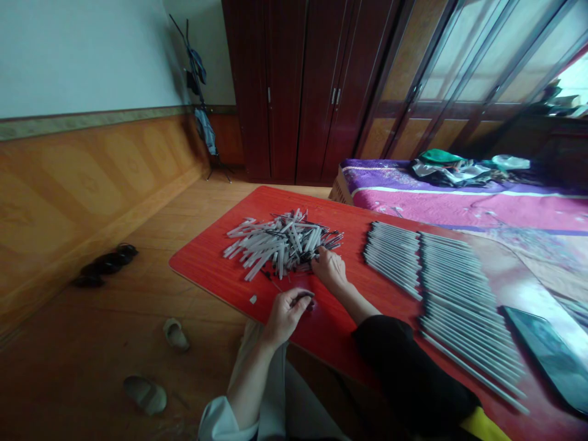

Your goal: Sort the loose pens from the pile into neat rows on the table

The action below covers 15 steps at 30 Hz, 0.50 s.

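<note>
A loose heap of white sticks with thin black pieces among them [278, 242] lies on the red table [206, 251]. My right hand [329, 268] reaches to the heap's right edge, fingers bent together at the black pieces; what they pinch is too small to make out. Nearer the table's front edge, my left hand [287, 315] is closed, thumb against fingers, around something small and dark that I cannot name. To the right, white sticks with black ends lie side by side in a shorter row [394, 254] and a longer row [463, 306].
A dark flat phone or tablet [546, 355] lies at the table's right. A small white scrap [253, 299] is near the front edge. Behind stands a bed [413, 199] with clothes; shoes [146, 394] lie on the floor at left.
</note>
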### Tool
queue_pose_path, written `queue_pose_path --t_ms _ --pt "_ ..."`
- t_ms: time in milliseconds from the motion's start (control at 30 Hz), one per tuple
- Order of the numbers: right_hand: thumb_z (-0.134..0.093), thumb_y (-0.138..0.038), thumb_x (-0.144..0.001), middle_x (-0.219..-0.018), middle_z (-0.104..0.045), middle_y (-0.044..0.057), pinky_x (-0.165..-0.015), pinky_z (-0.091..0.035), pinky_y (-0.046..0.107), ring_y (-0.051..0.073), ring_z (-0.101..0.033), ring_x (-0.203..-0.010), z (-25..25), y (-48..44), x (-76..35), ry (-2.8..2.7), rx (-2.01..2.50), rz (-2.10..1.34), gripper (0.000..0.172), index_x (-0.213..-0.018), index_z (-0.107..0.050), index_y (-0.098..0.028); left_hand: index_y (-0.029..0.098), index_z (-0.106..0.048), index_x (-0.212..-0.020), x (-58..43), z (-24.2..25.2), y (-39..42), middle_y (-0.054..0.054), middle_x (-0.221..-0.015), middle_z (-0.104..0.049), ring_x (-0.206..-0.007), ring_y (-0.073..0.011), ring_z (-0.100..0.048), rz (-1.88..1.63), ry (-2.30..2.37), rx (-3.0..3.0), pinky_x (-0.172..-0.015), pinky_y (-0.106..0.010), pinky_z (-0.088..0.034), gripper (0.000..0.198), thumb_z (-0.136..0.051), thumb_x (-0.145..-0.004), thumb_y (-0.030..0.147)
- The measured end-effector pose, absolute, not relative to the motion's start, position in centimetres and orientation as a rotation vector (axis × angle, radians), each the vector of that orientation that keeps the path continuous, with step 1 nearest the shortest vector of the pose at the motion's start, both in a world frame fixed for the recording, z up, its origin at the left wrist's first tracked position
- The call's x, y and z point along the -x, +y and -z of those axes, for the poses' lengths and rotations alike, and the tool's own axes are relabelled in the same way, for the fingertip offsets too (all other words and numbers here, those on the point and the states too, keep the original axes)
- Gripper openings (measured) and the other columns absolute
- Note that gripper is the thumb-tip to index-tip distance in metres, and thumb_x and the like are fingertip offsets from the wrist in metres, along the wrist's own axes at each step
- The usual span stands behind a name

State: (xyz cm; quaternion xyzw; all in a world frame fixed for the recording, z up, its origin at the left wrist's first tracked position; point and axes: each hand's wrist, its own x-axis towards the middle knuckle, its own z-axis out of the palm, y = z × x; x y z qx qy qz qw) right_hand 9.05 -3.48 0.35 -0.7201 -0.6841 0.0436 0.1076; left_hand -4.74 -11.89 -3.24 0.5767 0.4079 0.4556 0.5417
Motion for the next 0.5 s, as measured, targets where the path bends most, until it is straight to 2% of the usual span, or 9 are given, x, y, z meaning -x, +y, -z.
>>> queue_pose_path --t_ms 100,200,367,433,500 --pt "-0.04 -0.028 -0.085 -0.086 -0.069 0.009 -0.06 -0.035 0.026 0.021 -0.063 -0.079 -1.1 -5.0 -10.0 -1.954 2.122 -0.127 0.026 -0.099 -0.06 -0.019 0.013 -0.066 -0.095 4.7 3.3 -11.8 -0.007 -0.084 -0.068 -0.076 -0.0172 -0.062 -1.113 0.963 -1.374 -0.071 -0.027 -0.049 0.028 -0.053 -0.083 0.036" --pt "-0.041 -0.029 -0.084 -0.082 -0.069 0.006 -0.057 -0.034 0.025 0.019 -0.063 -0.072 -1.6 -7.5 -11.4 -1.884 2.07 -0.13 0.025 -0.094 -0.063 -0.021 0.014 -0.062 -0.106 4.7 3.3 -11.8 -0.009 -0.094 -0.066 -0.083 -0.0176 -0.061 -1.167 0.975 -1.35 -0.076 -0.028 -0.049 0.031 -0.054 -0.084 0.034" --pt "-0.043 -0.025 -0.083 -0.075 -0.067 0.005 -0.058 -0.038 0.024 0.017 -0.061 -0.067 -1.2 -12.5 -12.3 -1.957 1.772 -0.127 0.022 -0.083 -0.064 -0.019 0.021 -0.052 -0.124 4.5 3.1 -12.1 -0.01 -0.112 -0.054 -0.097 -0.0188 -0.055 -1.221 1.037 -1.589 -0.085 -0.031 -0.047 0.041 -0.054 -0.084 0.031" --pt "-0.042 -0.023 -0.084 -0.072 -0.065 0.005 -0.058 -0.039 0.024 0.015 -0.059 -0.063 -1.3 -14.1 -11.8 -2.034 1.615 -0.183 0.024 -0.081 -0.065 -0.017 0.023 -0.052 -0.125 4.3 3.2 -12.2 -0.011 -0.12 -0.048 -0.105 -0.0208 -0.051 -1.201 1.05 -1.693 -0.087 -0.032 -0.046 0.042 -0.053 -0.084 0.031" --pt "-0.042 -0.023 -0.085 -0.071 -0.064 0.006 -0.057 -0.04 0.023 0.014 -0.057 -0.06 -1.8 -15.0 -11.1 -2.083 1.476 -0.283 0.025 -0.081 -0.065 -0.017 0.022 -0.059 -0.117 4.1 3.2 -12.3 -0.011 -0.119 -0.049 -0.108 -0.0222 -0.05 -1.179 1.047 -1.757 -0.088 -0.034 -0.045 0.035 -0.051 -0.085 0.029"
